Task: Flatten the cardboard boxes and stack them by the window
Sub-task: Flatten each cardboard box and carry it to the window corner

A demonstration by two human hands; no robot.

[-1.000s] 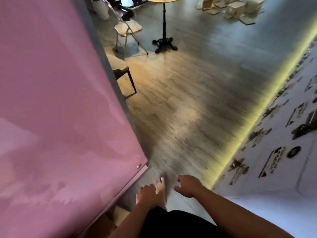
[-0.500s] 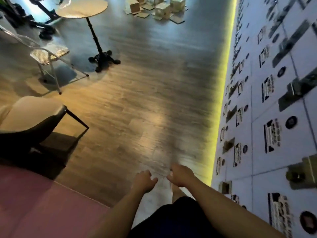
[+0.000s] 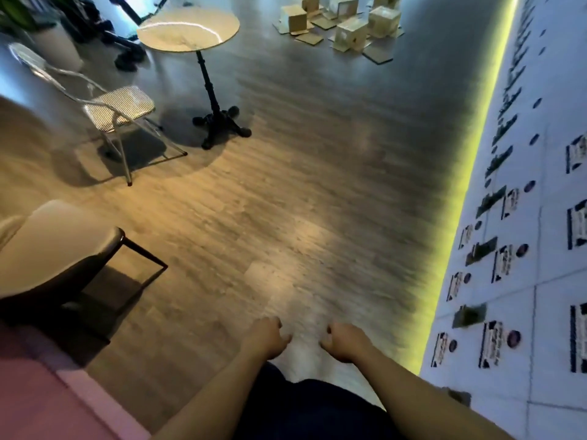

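Two bare hands hang low at six o'clock, side by side and apart. The left hand [image 3: 265, 339] and the right hand [image 3: 346, 344] each have their fingers loosely curled, and neither carries anything.

The tan cardboard boxes [image 3: 343, 23] sit far off on the grey wood-plank floor [image 3: 286, 192] at about one o'clock. I count roughly five still standing as cubes, with several flat panels lying around them; blur keeps me from an exact tally.

One round pale-topped table on a black pedestal [image 3: 189, 27] stands at eleven o'clock. There are two chairs: a clear-framed folding chair with a woven seat [image 3: 119, 104] just left of the table, and a cream-seated chair with black legs [image 3: 54, 246] at nine o'clock. A pink panel [image 3: 47, 404] fills the seven o'clock corner. A white wall of labelled squares [image 3: 540, 281] runs along three o'clock, with a yellow-green light strip [image 3: 460, 217] at its foot.

Against half a second back, the boxes, table and folding chair sit closer and larger, the pink panel covers less, and the hands have drawn slightly further apart.
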